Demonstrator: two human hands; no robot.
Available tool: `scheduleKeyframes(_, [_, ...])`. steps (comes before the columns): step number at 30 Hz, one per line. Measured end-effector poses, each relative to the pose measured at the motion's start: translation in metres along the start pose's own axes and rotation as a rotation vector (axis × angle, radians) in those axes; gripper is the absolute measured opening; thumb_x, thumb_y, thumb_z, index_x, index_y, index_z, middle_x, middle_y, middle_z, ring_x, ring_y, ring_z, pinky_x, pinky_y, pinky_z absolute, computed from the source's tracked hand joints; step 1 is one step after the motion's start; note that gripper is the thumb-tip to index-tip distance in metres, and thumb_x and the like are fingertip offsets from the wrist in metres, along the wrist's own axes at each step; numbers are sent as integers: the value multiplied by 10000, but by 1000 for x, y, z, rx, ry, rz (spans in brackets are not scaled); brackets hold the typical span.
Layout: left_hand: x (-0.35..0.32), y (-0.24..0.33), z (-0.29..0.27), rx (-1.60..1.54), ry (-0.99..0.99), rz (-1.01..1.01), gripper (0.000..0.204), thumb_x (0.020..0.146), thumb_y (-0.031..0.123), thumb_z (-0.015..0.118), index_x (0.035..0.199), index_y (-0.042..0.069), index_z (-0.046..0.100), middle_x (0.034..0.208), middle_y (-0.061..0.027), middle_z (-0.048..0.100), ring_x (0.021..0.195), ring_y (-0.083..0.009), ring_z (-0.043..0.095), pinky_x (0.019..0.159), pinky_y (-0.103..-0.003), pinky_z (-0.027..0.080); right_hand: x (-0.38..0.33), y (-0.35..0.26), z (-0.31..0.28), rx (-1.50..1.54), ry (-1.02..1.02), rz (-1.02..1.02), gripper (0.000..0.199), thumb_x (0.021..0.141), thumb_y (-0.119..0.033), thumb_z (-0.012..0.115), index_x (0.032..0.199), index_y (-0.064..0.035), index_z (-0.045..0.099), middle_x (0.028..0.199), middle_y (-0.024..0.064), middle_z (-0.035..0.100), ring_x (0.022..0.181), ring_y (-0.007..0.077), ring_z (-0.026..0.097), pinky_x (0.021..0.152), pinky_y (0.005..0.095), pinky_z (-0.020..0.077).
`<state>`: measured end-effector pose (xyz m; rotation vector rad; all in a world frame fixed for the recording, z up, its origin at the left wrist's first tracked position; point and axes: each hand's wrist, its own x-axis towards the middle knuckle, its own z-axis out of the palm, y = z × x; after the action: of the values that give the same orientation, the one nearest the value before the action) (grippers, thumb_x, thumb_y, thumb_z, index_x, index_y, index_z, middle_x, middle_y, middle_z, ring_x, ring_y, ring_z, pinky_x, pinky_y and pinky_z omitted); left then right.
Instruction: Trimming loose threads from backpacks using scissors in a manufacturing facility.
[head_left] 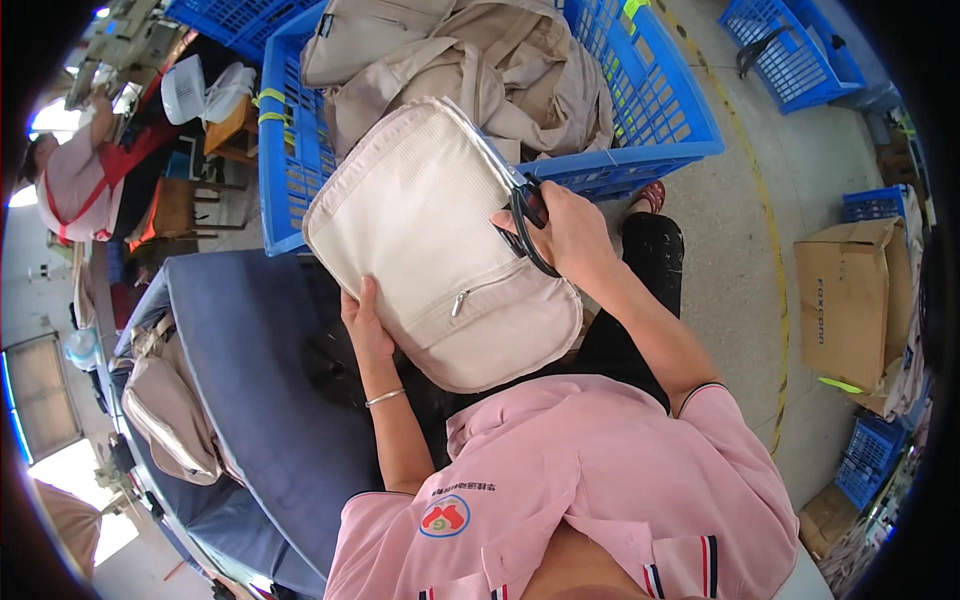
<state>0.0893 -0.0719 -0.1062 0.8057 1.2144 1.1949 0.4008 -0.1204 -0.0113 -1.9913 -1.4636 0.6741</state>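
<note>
A beige fabric bag panel (420, 210) with rounded corners is held up in front of me. Across its lower part runs a zip with a metal puller (460, 303). My left hand (368, 325) grips the panel's lower left edge, thumb on the near face and the other fingers mostly hidden behind. At the right edge, my right hand (575, 235) is closed around black-handled scissors (527, 228). The scissor blades lie along the panel's edge; how far apart they are I cannot tell.
Just beyond the panel stands a blue plastic crate (640, 155) heaped with beige fabric pieces (490, 80). A blue-grey padded surface (240, 350) lies to my left, with a beige bag (170, 415) beside it. Far right are a cardboard box (840, 300) and more crates. Another person (85, 185) is at upper left.
</note>
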Motion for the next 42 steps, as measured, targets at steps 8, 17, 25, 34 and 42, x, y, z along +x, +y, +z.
scheduleKeyframes(8, [1, -3, -1, -24, -6, -9, 458, 958, 174, 664, 1358, 10, 512, 1278, -89, 622, 1110, -171, 602, 963, -310, 489, 0, 3, -4, -2, 31, 17, 668, 810, -642, 691, 768, 7, 540, 682, 167, 577, 683, 388, 615, 638, 438, 469])
scheduleKeyframes(17, [-1, -4, -3, -26, -5, -31, 468, 968, 152, 646, 1387, 14, 490, 1307, -85, 606, 1148, -174, 581, 988, -309, 468, 6, -6, -6, 10, -48, 3, 671, 812, -655, 684, 810, 1, 541, 707, 149, 569, 705, 333, 611, 659, 421, 460])
scheduleKeyframes(25, [2, -6, -5, -34, -30, -22, 457, 970, 142, 640, 1386, 22, 496, 1306, -73, 608, 1145, -160, 579, 994, -301, 460, 11, -4, -6, 39, -78, 46, 690, 793, -651, 704, 794, 20, 544, 699, 190, 587, 694, 380, 618, 649, 431, 469])
scheduleKeyframes(34, [0, -9, -10, -47, -36, -45, 440, 966, 134, 645, 1372, 31, 513, 1293, -69, 616, 1138, -164, 585, 991, -304, 465, 32, -12, -17, -93, -122, -28, 789, 789, -748, 626, 805, 39, 584, 782, 221, 653, 772, 407, 671, 668, 465, 516])
scheduleKeyframes(42, [0, -4, -9, -53, -51, -54, 437, 964, 136, 647, 1366, 29, 515, 1291, -75, 617, 1138, -169, 585, 989, -307, 467, 35, -8, -6, -115, 12, -124, 762, 810, -704, 645, 792, 55, 575, 757, 237, 636, 762, 415, 667, 660, 462, 511])
